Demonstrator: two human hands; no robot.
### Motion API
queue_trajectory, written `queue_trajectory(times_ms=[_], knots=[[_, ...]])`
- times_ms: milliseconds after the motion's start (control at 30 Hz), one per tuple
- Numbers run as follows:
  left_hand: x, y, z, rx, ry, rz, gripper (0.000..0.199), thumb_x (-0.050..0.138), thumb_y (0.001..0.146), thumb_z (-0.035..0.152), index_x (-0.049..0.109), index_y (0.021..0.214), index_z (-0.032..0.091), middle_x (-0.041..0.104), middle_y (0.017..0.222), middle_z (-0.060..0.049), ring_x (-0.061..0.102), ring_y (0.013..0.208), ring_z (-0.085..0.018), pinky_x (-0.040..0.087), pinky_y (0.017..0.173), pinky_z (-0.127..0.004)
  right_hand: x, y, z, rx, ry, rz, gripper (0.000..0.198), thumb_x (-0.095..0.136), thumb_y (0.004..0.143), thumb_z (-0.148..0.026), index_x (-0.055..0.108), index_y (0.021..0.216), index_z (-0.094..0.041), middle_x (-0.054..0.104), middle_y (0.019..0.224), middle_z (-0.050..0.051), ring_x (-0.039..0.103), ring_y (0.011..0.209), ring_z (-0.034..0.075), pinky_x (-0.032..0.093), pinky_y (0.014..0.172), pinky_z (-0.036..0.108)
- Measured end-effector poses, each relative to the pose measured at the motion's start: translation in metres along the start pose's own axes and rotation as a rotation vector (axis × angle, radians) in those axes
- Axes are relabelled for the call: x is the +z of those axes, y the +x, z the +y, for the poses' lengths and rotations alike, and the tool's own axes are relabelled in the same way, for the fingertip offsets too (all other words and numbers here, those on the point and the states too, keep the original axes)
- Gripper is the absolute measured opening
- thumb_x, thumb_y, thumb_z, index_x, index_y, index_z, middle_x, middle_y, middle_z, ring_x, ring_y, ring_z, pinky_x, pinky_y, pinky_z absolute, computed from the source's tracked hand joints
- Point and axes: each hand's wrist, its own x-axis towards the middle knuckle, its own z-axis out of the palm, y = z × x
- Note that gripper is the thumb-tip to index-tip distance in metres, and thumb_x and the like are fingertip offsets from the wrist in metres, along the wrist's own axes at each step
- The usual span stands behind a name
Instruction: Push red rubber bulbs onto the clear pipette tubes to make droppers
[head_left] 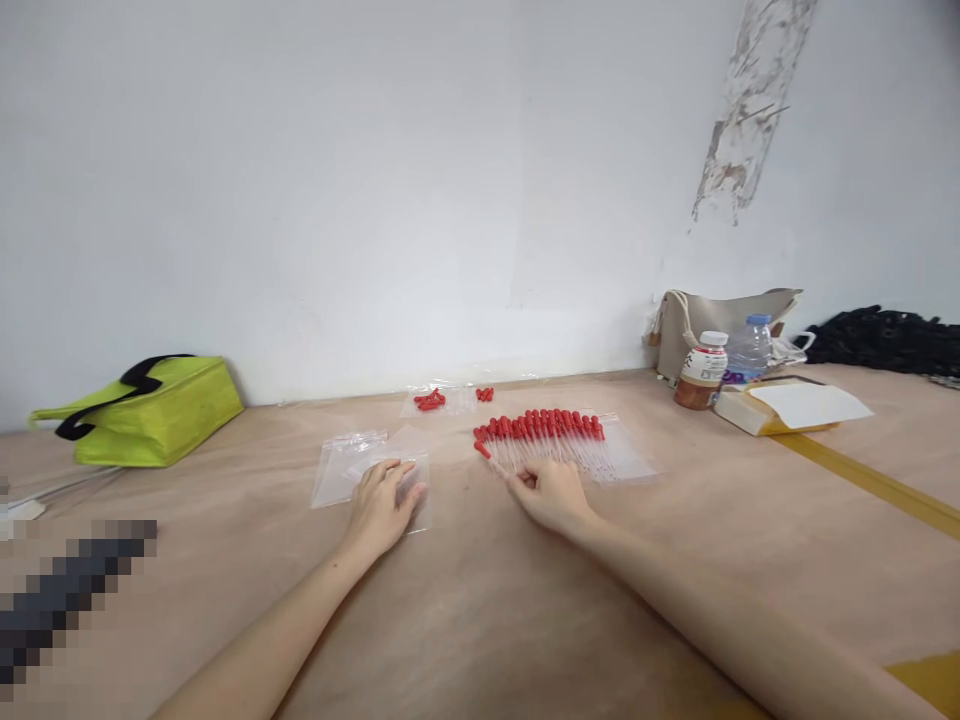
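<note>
My left hand (382, 505) lies with fingers stretched over clear zip bags (337, 475), which overlap flat on the table. My right hand (551, 493) pinches the thin clear end of a dropper (482, 450) whose red rubber bulb points away to the left. Beyond that hand, several red-bulbed droppers (540, 425) lie side by side in a row, bulbs toward the wall, thin stems toward me. Part of another clear bag (626, 455) shows under the row's right end. Behind, loose red bulbs (430, 401) rest on a clear bag, with a few more red bulbs (485, 395) beside them.
A lime-green bag (172, 410) with a black strap stands at the left. On the right are a brown drink bottle (703, 372), a clear water bottle (752, 350), a beige bag (675, 310) and a tissue pack (799, 405). Brown paper (465, 620) covers the table, with yellow tape (877, 485) across it.
</note>
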Motion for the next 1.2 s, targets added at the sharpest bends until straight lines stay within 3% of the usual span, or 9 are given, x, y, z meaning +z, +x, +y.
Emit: queue_trajectory(times_ms=[200,400,700,933,1033,1200], knots=[[0.006,-0.002,-0.003,-0.116,0.14,-0.126,0.044,0.037,0.084,0.04,0.045,0.122,0.018,0.039,0.131,-0.013,0.028,0.123,-0.028,0.023,0.097,-0.047,0.02,0.04,-0.012,0.115,-0.138,0.074,0.028,0.041,0.079,-0.032,0.059,0.063,-0.018,0.063,0.068,0.001,0.054,0.066,0.014,0.023,0.074,0.032],[-0.006,0.014,-0.025,-0.182,0.143,-0.154,0.041,0.034,0.085,0.036,0.049,0.118,0.017,0.042,0.13,-0.012,0.029,0.124,-0.026,0.021,0.099,-0.045,0.039,0.064,-0.028,0.147,-0.304,0.063,0.027,0.038,0.08,-0.026,0.062,0.073,-0.015,0.064,0.077,0.009,0.056,0.076,0.02,0.022,0.075,0.036],[-0.009,0.022,-0.047,-0.212,0.06,-0.163,0.046,0.038,0.08,0.044,0.052,0.114,0.016,0.05,0.121,-0.012,0.044,0.112,-0.025,0.034,0.092,-0.035,0.045,0.063,-0.026,0.15,-0.317,0.031,0.028,0.039,0.079,-0.027,0.063,0.072,-0.015,0.065,0.077,0.012,0.057,0.075,0.021,0.022,0.078,0.04],[-0.011,0.026,-0.064,-0.337,-0.017,-0.107,0.034,0.052,0.07,0.042,0.055,0.094,0.018,0.062,0.09,-0.008,0.058,0.083,-0.024,0.043,0.072,-0.031,0.042,0.062,-0.026,0.166,-0.317,0.017,0.029,0.042,0.078,-0.033,0.064,0.07,-0.015,0.065,0.073,0.012,0.057,0.07,0.022,0.023,0.078,0.04],[-0.011,0.028,-0.071,-0.378,-0.069,-0.075,0.033,0.059,0.064,0.041,0.055,0.086,0.018,0.062,0.085,-0.007,0.058,0.083,-0.025,0.043,0.07,-0.031,0.038,0.06,-0.028,0.157,-0.319,0.025,0.029,0.043,0.078,-0.034,0.064,0.071,-0.015,0.065,0.074,0.012,0.056,0.071,0.021,0.023,0.077,0.039],[-0.011,0.03,-0.075,-0.403,-0.19,0.0,0.03,0.064,0.058,0.031,0.054,0.082,0.017,0.06,0.089,-0.006,0.058,0.082,-0.022,0.043,0.07,-0.029,0.031,0.045,-0.025,0.004,-0.303,0.1,0.025,0.042,0.078,-0.028,0.061,0.068,-0.016,0.064,0.074,0.008,0.053,0.073,0.019,0.021,0.076,0.036]])
